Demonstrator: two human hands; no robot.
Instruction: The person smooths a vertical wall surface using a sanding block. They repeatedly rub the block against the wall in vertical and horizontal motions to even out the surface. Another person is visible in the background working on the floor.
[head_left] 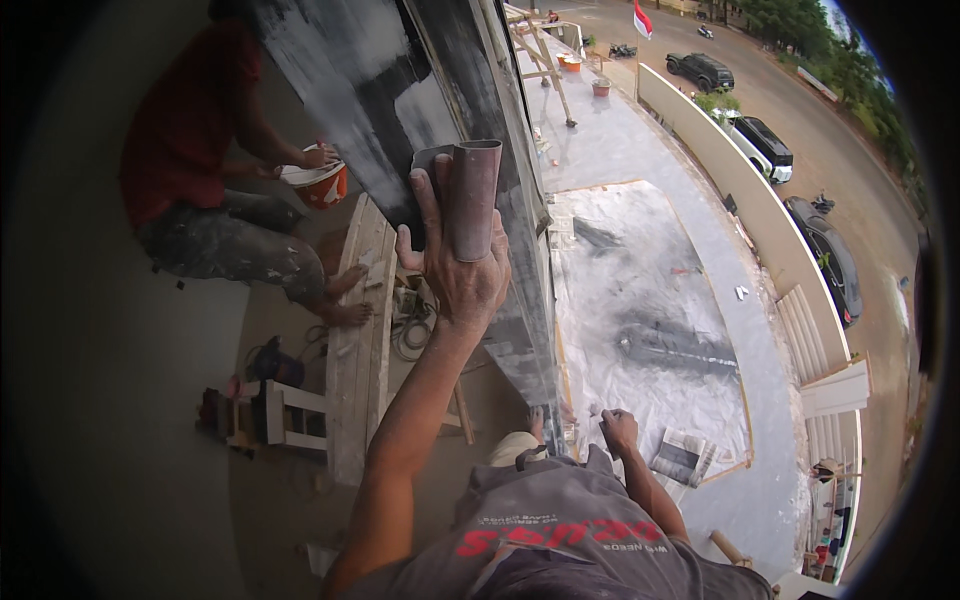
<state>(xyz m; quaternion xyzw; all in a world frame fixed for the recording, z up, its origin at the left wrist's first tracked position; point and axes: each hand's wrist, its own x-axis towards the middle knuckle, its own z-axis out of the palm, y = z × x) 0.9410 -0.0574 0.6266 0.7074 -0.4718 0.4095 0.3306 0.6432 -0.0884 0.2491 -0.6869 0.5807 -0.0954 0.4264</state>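
Note:
My left hand (465, 275) is raised, gripping a curled brown sheet of sandpaper (478, 200) against a tall frame (345, 75) patched in dark grey and white. A rolled edge of the sheet sticks out over the back of the hand, and the fingers point up along the frame. White dust coats the fingertips. Lowered by my right side, my right hand (620, 430) has its fingers curled in. Whether anything is in it is hidden. Below it lies a folded newspaper (685, 457).
A co-worker in a red shirt (190, 125) on the left holds an orange bucket (322, 185), feet on a wooden plank bench (358, 370). Cables (410, 335) lie beneath. Right of the frame, a dusty plastic sheet (650, 270) covers the floor beside a low wall (745, 170); cars stand beyond.

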